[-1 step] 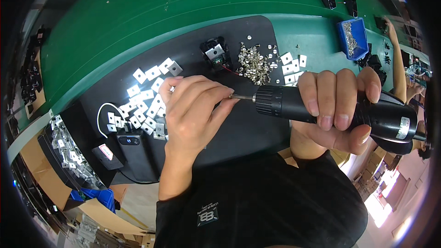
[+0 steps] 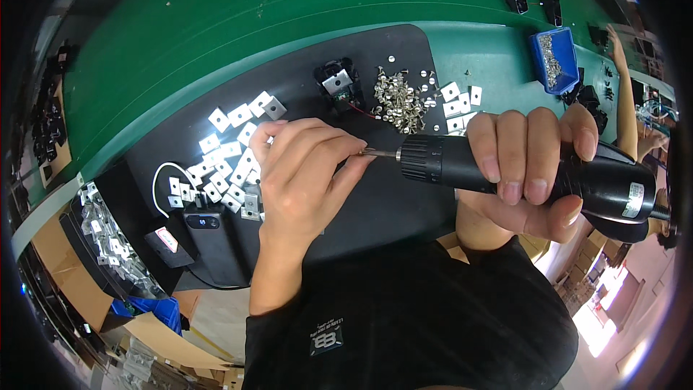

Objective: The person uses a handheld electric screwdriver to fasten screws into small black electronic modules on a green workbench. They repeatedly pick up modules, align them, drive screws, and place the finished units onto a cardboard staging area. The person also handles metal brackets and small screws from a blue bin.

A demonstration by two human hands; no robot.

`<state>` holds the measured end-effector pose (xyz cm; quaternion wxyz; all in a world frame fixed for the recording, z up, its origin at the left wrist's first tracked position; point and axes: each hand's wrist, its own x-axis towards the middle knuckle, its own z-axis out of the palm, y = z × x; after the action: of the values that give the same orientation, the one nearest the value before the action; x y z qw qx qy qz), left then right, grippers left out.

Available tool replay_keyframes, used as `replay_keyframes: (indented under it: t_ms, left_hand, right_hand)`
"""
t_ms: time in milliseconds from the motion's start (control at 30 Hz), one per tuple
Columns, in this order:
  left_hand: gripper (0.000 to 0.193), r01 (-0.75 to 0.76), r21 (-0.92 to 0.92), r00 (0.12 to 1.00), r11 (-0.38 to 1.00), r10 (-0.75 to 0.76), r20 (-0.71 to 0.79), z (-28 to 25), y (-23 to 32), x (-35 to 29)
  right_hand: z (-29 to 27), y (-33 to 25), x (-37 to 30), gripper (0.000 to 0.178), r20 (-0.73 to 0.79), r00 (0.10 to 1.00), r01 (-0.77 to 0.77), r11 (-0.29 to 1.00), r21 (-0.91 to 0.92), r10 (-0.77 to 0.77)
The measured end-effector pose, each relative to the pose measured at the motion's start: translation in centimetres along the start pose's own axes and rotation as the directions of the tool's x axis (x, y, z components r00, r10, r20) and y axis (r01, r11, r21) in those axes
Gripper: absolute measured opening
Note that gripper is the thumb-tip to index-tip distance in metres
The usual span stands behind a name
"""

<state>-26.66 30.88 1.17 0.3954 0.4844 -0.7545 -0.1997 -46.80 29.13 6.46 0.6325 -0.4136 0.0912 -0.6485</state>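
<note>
Wrapped around a black electric screwdriver [image 2: 440,159] is my right hand [image 2: 534,166], holding the tool level with its bit toward the left. The thumb and forefinger of my left hand [image 2: 307,166] pinch the tip of the metal screwdriver bit [image 2: 382,152]; whether a screw sits between them is hidden. Beyond my hands, on the black mat, stands a black housing [image 2: 334,72] with a silver metal plate [image 2: 337,82] and a red wire. A pile of screws [image 2: 401,105] lies to the right of it. Square metal plates with holes [image 2: 229,150] are scattered left, partly behind my left hand.
A power bank [image 2: 206,235] with a white cable lies at the mat's left, near a tray of metal plates [image 2: 112,238]. More plates [image 2: 456,101] and a blue bin [image 2: 535,47] of screws are on the right. Another person's arm [image 2: 626,101] reaches in there.
My hands and the screwdriver have not visibly moved. At the far right the other person's hand has shifted slightly.
</note>
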Motion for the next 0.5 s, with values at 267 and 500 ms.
replay_keyframes:
  t_ms: [267, 500]
  left_hand:
    - [0.095, 0.134, 0.102, 0.977, 0.986, -0.148, 0.151, -0.3, -1.2, 1.2]
    - [0.083, 0.130, 0.188, 0.967, 0.974, -0.167, 0.193, 1.4, -3.4, 1.6]
  right_hand:
    - [-0.9, 1.5, 0.6, 0.041, -0.023, 0.998, 0.058, 0.997, -0.058, -0.059]
    - [-1.9, 3.0, 1.7, 0.044, -0.007, 0.998, 0.052, 0.952, -0.302, -0.057]
